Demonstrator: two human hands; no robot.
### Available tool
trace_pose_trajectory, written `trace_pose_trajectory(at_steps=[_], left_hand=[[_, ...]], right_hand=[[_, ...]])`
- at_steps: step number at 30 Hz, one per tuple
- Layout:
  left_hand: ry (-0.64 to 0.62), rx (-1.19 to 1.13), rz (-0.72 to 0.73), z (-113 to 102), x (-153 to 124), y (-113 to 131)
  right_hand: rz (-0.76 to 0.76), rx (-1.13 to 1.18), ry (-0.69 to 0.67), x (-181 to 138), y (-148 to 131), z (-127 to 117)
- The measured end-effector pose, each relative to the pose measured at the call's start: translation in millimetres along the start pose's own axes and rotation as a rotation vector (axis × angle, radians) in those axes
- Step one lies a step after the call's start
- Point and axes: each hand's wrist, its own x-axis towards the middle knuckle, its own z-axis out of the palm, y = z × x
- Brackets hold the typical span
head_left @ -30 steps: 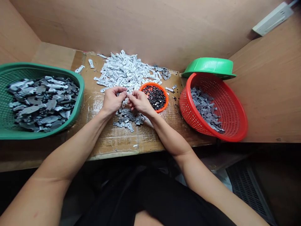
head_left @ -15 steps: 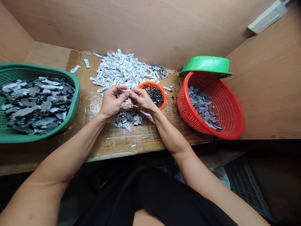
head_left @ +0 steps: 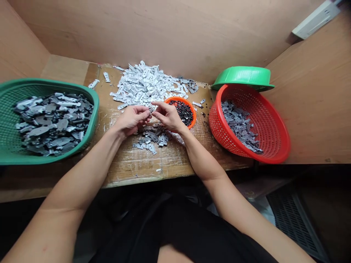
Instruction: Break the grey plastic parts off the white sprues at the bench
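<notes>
My left hand (head_left: 134,119) is closed, with thumb and fingers pinching a small metal part (head_left: 151,109) that is mostly hidden. Facing it, my right hand (head_left: 168,117) has its thumb and forefinger apart, their tips close to that part; I cannot tell if they touch it. Just beyond my hands spreads a heap of pale metal clips (head_left: 149,82). An orange bowl (head_left: 195,118) of small dark pieces (head_left: 183,112) stands right beside my right hand. Below my hands lies a small pile of grey metal plates (head_left: 153,138).
A green basket (head_left: 94,120) at left holds joined metal parts (head_left: 56,120). At right, a red basket (head_left: 274,124) holds grey plates (head_left: 240,126), with a light green basin (head_left: 242,76) behind it. Wooden panels (head_left: 175,33) enclose the cardboard-covered table (head_left: 128,168).
My right thumb and forefinger have spread apart from their pinch. My left fingers have closed in around the small metal part. The whole view has shifted slightly.
</notes>
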Motion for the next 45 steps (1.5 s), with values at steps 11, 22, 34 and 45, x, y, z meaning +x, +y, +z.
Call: trace_pose_trajectory(at_steps=[11,22,34,45], left_hand=[[0.195,0.228,0.376,2,5,-24],[0.225,0.13,0.272,1,5,-25],[0.252,0.233,0.418,-1,10,-30],[0.106,0.209,0.369,6,7,-33]], right_hand=[[0.169,0.373,0.009,2,-2,15],[0.134,0.37,0.136,3,0,33],[0.201,0.385,0.038,4,1,26],[-0.008,-0.005,-0.082,0,-10,2]])
